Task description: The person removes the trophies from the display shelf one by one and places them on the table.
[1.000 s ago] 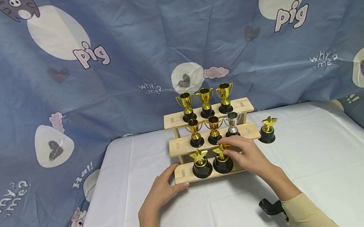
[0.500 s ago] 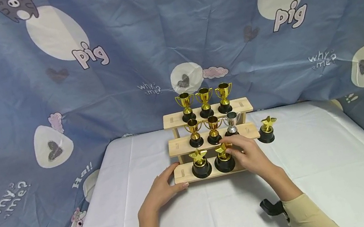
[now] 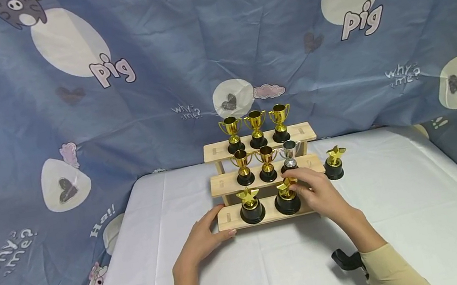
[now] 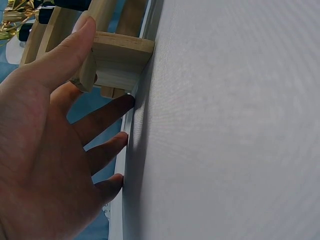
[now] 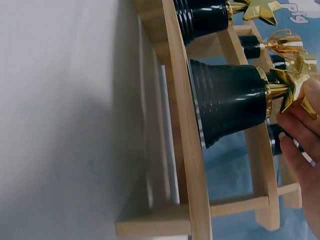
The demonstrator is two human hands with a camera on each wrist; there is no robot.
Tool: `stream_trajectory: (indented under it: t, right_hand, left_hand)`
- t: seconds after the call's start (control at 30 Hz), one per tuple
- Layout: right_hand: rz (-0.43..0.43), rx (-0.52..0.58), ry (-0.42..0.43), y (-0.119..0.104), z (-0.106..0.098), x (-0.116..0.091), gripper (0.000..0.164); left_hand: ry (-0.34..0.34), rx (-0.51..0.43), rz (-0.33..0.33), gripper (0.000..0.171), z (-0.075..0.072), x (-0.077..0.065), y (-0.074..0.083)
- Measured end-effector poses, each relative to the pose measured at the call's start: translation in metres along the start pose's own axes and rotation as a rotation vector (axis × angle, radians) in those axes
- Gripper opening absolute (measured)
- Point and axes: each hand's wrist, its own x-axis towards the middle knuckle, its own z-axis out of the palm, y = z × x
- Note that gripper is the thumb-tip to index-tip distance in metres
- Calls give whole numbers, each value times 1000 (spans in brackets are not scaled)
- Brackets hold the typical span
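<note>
Right hand (image 3: 316,194) pinching a star trophy (image 3: 288,204) at the lowest shelf of a wooden stand (image 3: 268,211).
Its fingers close on the gold star, base down, toward the stand's five o'clock. The left hand (image 3: 203,240), at eight o'clock, grips the shelf's end between thumb and forefinger, other fingers spread. A second star trophy (image 3: 252,212) stands at the held one's nine o'clock; a third star trophy (image 3: 334,169), on the tabletop (image 3: 267,267), at its two o'clock.

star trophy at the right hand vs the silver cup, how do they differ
Top: the star trophy carries a star, the silver cup an open bowl with side handles.
Colour: the star trophy's upper part is gold, the silver cup's silver.
Place: the star trophy is on the bottom shelf, the silver cup on the middle shelf.
Both have black bases.
</note>
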Motion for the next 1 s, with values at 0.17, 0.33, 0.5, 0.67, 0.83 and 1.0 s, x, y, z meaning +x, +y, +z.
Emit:
stream_trajectory:
  t: [0.17, 0.33, 0.5, 0.67, 0.83, 1.0]
  right_hand:
    - [-8, -8, 17, 4, -6, -1, 35]
    - [-2, -24, 37, 6, -11, -3, 34]
    - [15, -42, 45, 5, -17, -5, 35]
    - [66, -60, 57, 6, -23, -7, 36]
    - [63, -78, 72, 12, -29, -9, 36]
    - [63, -84, 86, 14, -35, -12, 38]
  left_hand:
    - [-2, 12, -7, 82, 0, 0, 0]
    - [-6, 13, -7, 82, 0, 0, 0]
    - [-13, 6, -9, 83, 0, 0, 0]
    - [-11, 10, -9, 84, 0, 0, -1]
    - [-11, 4, -7, 84, 0, 1, -1]
    - [-10, 4, -10, 83, 0, 0, 0]
